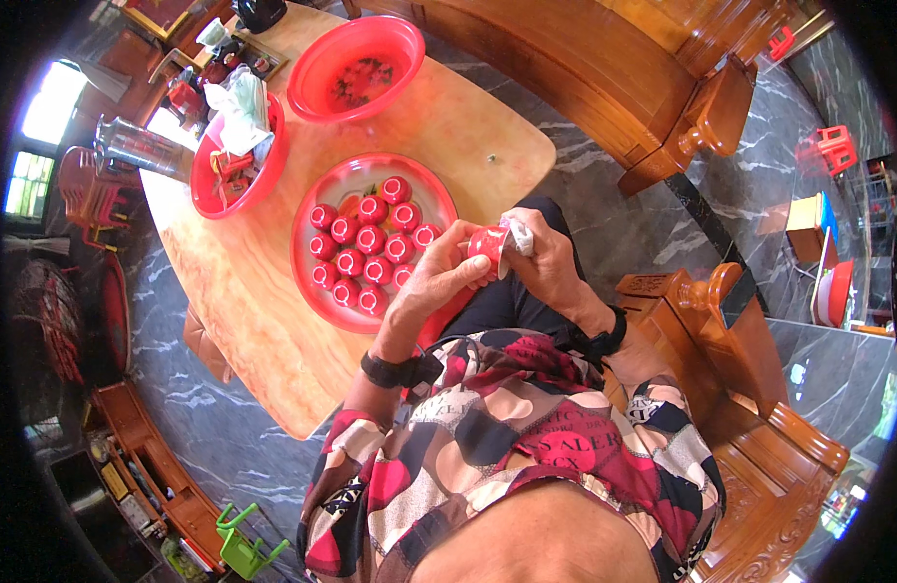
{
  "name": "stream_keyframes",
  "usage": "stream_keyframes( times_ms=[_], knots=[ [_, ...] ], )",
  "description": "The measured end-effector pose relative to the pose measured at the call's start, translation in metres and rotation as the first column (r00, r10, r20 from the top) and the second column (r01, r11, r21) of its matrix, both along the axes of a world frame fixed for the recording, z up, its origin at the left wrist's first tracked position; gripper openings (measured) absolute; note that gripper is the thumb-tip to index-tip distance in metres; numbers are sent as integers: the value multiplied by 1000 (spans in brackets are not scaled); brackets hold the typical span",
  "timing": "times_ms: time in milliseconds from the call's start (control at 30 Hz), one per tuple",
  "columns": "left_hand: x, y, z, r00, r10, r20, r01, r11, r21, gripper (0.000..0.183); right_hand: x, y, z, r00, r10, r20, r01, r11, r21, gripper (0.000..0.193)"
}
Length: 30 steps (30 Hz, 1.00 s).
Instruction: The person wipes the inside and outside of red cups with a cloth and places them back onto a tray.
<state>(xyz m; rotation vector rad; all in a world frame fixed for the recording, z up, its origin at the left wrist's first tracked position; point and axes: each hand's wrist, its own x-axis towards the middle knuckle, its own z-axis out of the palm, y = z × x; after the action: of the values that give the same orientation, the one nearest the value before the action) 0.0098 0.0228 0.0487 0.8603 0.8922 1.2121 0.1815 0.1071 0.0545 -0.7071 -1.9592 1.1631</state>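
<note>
My left hand [437, 277] is closed around a small red cup [487, 243] held over my lap, just off the table's near right side. My right hand [553, 272] grips a crumpled white cloth [519, 236] against the cup's mouth. How far the cloth reaches inside is hidden by my fingers. Left of my hands lies a round red-rimmed tray [303, 262] with a pale middle. Several matching red cups [372, 240] stand upside down on it, close together, their white-ringed bases facing up.
On the marble-patterned table [244, 301], a large red basin [312, 83] holds water and dark bits. Another red basin [203, 180] is filled with bags and items, beside a clear glass vessel [138, 144]. A wooden bench [585, 73] and wooden chair [706, 321] flank the table.
</note>
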Motion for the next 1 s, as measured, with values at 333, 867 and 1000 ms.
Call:
stream_keyframes(
  times_ms=[333, 867, 1000],
  knots=[
    [-8, -9, -7, 996, 8, 84, -1, 997, -83, 45, -22, 2, -6, 997, 59, 46, -73, 901, 428, 36],
    [-165, 14, -66, -133, 328, -935, -518, 781, 348, 52, -45, -11, -35, 954, 240, -178, -290, 599, -746, 21],
    [-190, 25, -92, -237, 163, -958, -498, 826, 264, 55, -46, -17, -40, 953, 148, -264, -298, 624, -723, 48]
  ],
)
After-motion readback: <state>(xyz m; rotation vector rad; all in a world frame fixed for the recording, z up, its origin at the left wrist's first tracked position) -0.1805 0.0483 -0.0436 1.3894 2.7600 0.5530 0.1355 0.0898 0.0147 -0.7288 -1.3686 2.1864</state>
